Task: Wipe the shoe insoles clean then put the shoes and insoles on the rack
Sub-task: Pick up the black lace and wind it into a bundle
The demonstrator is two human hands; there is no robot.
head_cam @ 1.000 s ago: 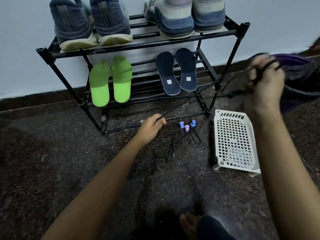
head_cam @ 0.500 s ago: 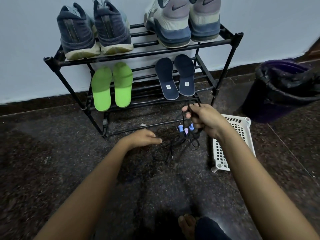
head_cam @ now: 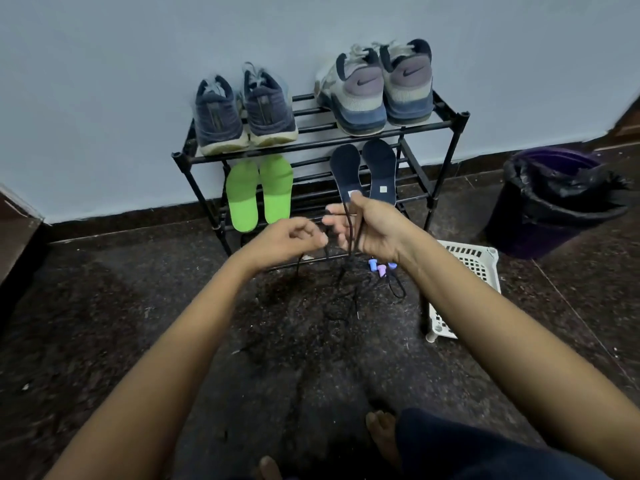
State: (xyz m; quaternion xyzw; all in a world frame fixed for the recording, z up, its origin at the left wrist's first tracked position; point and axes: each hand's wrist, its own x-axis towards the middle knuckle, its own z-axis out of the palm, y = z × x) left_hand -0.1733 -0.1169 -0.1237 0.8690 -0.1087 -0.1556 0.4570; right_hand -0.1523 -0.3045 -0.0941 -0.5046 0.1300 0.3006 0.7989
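A black metal rack stands against the wall. On its top shelf sit a navy pair of shoes and a grey-blue pair of shoes. Below lean two green insoles and two dark blue insoles. In front of the rack, my right hand grips a black shoelace that hangs down to the floor. My left hand is raised beside it with curled fingers pinching another strand of the lace.
More black laces and small blue and purple pegs lie on the dark floor. A white perforated basket rests at the right, beyond it a purple bin with a black liner. My bare foot is near the bottom edge.
Both hands rose from the floor to the front of the lower shelf. My right hand lifted the lace, and my left hand came up and took a strand. The view tilted back.
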